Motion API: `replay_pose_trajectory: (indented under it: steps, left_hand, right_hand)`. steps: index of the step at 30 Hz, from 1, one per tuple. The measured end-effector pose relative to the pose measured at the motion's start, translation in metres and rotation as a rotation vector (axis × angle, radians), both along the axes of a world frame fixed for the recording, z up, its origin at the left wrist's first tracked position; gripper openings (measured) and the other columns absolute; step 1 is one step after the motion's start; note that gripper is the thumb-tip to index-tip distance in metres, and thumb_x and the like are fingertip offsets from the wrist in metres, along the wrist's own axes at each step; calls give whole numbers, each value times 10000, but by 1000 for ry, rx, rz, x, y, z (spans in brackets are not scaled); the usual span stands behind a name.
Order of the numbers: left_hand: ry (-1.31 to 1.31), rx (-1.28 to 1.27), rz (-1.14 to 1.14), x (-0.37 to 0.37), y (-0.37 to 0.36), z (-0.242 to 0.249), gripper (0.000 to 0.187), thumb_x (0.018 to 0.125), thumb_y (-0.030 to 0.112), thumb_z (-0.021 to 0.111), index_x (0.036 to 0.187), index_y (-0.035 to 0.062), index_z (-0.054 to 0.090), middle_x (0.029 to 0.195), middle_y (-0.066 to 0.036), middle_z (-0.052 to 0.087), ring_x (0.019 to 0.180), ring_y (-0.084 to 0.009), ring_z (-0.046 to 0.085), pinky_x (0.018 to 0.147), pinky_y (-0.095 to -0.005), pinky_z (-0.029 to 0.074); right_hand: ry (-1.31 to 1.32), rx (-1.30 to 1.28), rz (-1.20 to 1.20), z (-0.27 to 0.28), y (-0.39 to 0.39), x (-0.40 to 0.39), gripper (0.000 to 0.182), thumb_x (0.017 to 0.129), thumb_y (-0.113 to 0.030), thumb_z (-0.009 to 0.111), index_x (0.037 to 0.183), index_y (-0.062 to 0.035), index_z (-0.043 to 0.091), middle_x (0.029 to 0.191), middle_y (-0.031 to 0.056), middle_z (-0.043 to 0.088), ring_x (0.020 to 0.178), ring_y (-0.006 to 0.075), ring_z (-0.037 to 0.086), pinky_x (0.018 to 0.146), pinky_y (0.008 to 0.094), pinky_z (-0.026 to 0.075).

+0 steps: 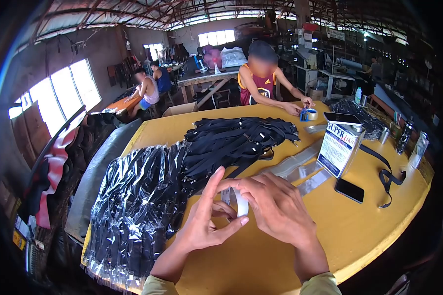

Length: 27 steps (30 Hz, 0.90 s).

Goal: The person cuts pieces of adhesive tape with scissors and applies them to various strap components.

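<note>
Between my two hands is a narrow white roll [241, 202], which looks like tape, held above the table. My left hand [204, 223] has its thumb against the lower part of the roll and its index finger pointing up; its other fingers are curled behind. The fingers of my right hand [279, 206] are bent and pinch the roll's upper edge. Left of my hands lies a wide pile of black straps in clear plastic sleeves [133, 211]. Beyond them is a heap of unwrapped black straps [236, 140].
Clear plastic sleeves [302, 172] lie near a white box [338, 147] with a phone on top. Another phone [349, 190] and a loose black strap [386, 177] are at right. Across the yellow table [374, 231], a co-worker [258, 81] handles a blue tape dispenser [303, 115].
</note>
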<state>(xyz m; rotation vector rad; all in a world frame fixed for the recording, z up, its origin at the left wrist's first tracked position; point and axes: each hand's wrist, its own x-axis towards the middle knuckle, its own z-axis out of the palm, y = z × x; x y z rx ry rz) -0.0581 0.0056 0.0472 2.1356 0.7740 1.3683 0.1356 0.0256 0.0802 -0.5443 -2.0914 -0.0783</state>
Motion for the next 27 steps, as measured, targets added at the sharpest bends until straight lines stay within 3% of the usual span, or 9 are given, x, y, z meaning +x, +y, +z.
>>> replay_pose_trajectory:
  steps: [7,12,13,16,18,20,27]
  left_hand:
    - [-69,-100,71,-1,15,-5,964,814,-70,709,1558,90,116,1407,-208,475,761,-127,666,609,-242,551]
    - [-123,-74,-17,9,11,-17,918,821,-104,680,1550,93,158,1382,-176,511,696,-90,622,522,-181,473]
    - [-59,-77,-33,7,10,-16,927,833,-148,645,1548,88,103,1345,-219,502,764,-127,676,538,-185,498]
    - [-28,-125,-34,12,7,-19,927,837,-144,643,1549,87,97,1313,-209,524,745,-123,673,529,-184,490]
    - [-48,-159,-20,16,5,-19,918,831,-131,652,1549,87,122,1297,-176,552,696,-93,637,505,-179,456]
    - [-67,-187,1,19,4,-18,911,825,-117,661,1549,87,148,1280,-143,579,647,-63,601,480,-174,421]
    - [-162,-268,-11,20,12,-20,883,858,-77,671,1549,86,146,1161,-128,660,739,-96,663,527,-183,479]
  right_hand:
    - [10,-6,25,-2,-5,6,544,687,54,624,1214,-33,523,950,141,600,824,324,628,713,414,524]
    - [113,-132,-30,-4,1,6,483,794,37,632,1252,-26,493,894,189,636,772,382,645,677,443,528]
    - [113,-141,-36,-5,1,6,483,794,37,632,1252,-26,493,894,189,636,772,382,645,677,443,528]
    - [140,-244,-61,-7,2,7,503,829,22,631,1297,-33,454,897,208,663,766,411,661,664,471,527]
    - [135,-273,-119,-7,2,7,613,757,89,691,1303,-32,441,786,90,667,722,273,694,648,376,536]
    - [131,-288,-126,-7,1,8,622,754,94,689,1308,-31,436,781,91,666,721,275,696,646,373,538]
    - [139,-302,-125,-6,-6,7,614,758,103,688,1302,-30,434,772,98,667,711,274,698,642,368,541]
